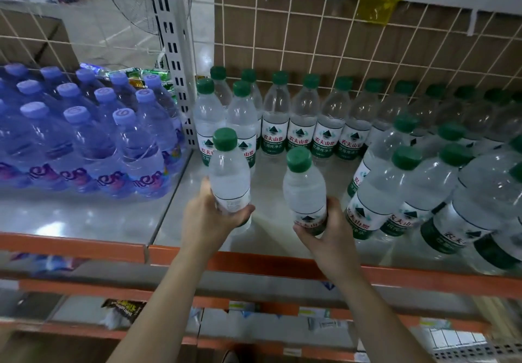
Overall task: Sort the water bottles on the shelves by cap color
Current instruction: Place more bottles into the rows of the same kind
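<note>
My left hand point(207, 215) grips the lower body of a clear green-capped bottle point(228, 173), held upright over the shelf's front. My right hand point(327, 229) grips the base of a second green-capped bottle point(303, 190), tilted slightly left. Behind them stands a row of several green-capped bottles point(275, 125) along the wire back. More green-capped bottles point(395, 187) crowd the right side. On the left bay sit shrink-wrapped packs of purple-capped bottles point(84, 136).
A white perforated upright post point(175, 60) divides the two bays. The shelf surface point(271, 170) is grey and glossy with an orange front rail point(254, 261). A wire grid point(339, 37) backs the right bay. Lower shelves hold blurred packages.
</note>
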`<state>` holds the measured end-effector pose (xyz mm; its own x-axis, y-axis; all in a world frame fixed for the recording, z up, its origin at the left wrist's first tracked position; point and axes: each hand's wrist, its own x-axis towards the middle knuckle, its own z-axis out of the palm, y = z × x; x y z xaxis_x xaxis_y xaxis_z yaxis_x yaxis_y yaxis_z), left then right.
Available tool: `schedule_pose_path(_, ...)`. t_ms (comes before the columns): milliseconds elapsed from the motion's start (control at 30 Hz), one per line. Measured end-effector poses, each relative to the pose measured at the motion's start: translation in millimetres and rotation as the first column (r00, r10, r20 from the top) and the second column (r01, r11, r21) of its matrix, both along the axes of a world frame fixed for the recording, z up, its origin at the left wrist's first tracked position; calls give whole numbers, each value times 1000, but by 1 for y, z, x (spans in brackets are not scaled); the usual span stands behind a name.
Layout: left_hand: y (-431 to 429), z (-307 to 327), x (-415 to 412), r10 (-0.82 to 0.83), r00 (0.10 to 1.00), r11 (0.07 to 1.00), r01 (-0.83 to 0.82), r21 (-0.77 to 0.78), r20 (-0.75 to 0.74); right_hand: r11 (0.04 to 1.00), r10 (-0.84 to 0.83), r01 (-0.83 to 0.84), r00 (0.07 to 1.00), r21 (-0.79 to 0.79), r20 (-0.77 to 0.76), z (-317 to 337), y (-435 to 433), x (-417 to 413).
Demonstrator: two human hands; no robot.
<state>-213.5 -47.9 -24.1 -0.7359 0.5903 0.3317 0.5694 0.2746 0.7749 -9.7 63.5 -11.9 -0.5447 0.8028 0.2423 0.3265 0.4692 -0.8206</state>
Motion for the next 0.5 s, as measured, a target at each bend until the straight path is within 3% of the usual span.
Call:
schedule_pose_path(200, 13, 7, -29, 56, 996, 996, -60, 60, 64, 998, -4, 0, 999, 64, 53, -4, -8, -28)
schedule_pose_path(367, 18, 2, -48, 53, 998, 999, -53, 11, -24, 999, -24, 21, 994, 34, 107, -5, -5, -59)
schedule_pose_path(500, 12, -6, -48, -97, 995, 992, 95, 85, 26, 996, -80, 77, 992, 35, 102, -6, -2, -72)
